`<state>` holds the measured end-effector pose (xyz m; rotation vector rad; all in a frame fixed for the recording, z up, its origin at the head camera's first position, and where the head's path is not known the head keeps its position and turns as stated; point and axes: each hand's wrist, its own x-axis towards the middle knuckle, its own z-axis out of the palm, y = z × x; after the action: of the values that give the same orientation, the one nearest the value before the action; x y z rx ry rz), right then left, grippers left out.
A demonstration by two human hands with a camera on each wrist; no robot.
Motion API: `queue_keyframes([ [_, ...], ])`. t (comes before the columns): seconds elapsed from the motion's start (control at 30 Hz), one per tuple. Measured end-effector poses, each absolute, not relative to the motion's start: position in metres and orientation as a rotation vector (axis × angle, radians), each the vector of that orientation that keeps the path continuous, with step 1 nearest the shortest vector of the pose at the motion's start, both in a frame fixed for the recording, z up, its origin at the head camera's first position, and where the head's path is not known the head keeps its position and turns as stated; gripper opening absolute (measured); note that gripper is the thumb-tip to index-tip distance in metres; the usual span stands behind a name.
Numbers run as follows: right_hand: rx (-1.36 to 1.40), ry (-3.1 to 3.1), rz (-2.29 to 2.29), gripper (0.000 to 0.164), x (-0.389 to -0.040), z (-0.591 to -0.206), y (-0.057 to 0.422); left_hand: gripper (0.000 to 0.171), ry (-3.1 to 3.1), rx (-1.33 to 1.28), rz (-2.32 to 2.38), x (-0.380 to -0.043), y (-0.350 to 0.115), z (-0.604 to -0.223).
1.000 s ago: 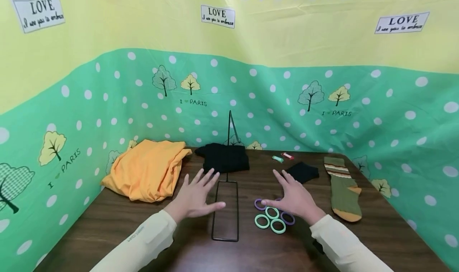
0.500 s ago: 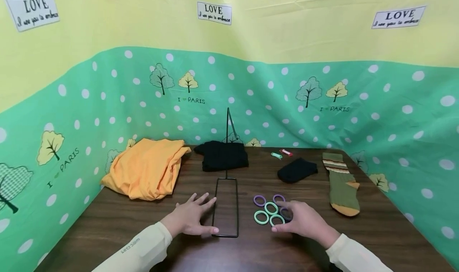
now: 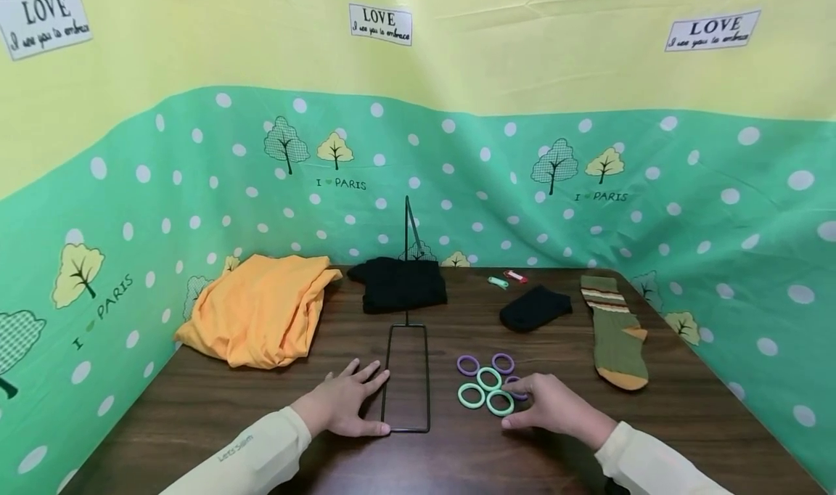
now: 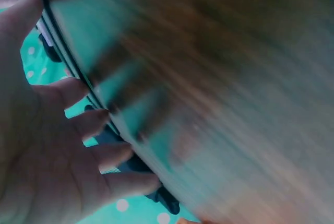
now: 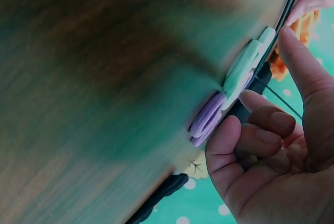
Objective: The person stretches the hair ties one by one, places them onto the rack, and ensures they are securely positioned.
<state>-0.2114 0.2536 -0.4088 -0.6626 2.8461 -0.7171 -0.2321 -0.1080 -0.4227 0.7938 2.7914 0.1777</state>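
Spread fingers of my left hand [image 3: 342,402] rest at the left edge of a flat rectangular black wire base [image 3: 427,379]. Its thumb touches the near corner. A thin upright rod rises behind the base. My right hand [image 3: 558,408] is low at the right side of several rings, with thumb and forefinger apart around the near right mint ring [image 3: 500,414]. Another mint ring [image 3: 460,395] and a purple ring [image 3: 467,356] lie to its left. A purple ring [image 5: 201,122] beside the right fingers is partly hidden in the head view.
An orange cloth [image 3: 261,310] is bunched at the back left. Folded black fabric [image 3: 405,286] lies across the rod's foot. To the right are a black sock [image 3: 535,308], an olive striped sock [image 3: 617,342], a green clip [image 3: 498,282] and a red clip [image 3: 516,276].
Both hands have come down from above the table. The left has reached the wire base's near left edge; the right has dropped to the near right side of the rings.
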Motion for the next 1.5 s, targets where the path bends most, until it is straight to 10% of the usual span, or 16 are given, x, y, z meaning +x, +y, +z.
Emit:
queue_keyframes([
  [1.03, -0.577, 2.964, -0.719, 0.05, -0.217, -0.42, 0.242, 0.09, 2.676, 0.822, -0.021, -0.235, -0.105, -0.421],
  [1.5, -0.667, 2.949, -0.749, 0.018, -0.219, -0.423, 0.24, 0.09, 2.686, 0.834, -0.003, -0.234, -0.107, -0.423],
])
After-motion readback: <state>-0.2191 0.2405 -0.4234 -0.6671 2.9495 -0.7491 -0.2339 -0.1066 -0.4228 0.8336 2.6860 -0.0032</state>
